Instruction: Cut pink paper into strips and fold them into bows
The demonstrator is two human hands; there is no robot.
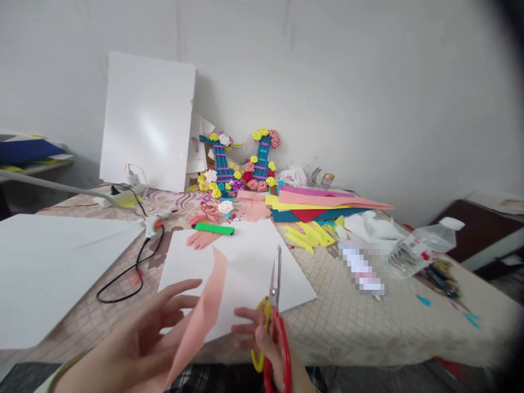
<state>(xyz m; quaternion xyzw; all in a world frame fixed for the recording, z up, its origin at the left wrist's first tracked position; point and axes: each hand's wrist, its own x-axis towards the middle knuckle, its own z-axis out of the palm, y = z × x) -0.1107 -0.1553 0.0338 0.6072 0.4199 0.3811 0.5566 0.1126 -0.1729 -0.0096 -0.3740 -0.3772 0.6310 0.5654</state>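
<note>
My left hand (143, 341) holds a long pink paper strip (202, 311) near the table's front edge. Its fingers are stretched out, with the strip resting across the palm. My right hand (266, 344) grips red and yellow scissors (276, 322), blades closed and pointing up and away. Both hands hover over a white sheet (249, 256) on the table. A green marker (215, 229) and pink paper cutouts (202, 239) lie at the sheet's far edge.
A glue gun (152, 224) with a black cord lies left of the sheet. Big white boards (49, 262) lie at the left and lean on the wall. Paper-flower crafts (241, 164), stacked coloured paper (315, 204) and a tipped water bottle (423, 245) are behind and right.
</note>
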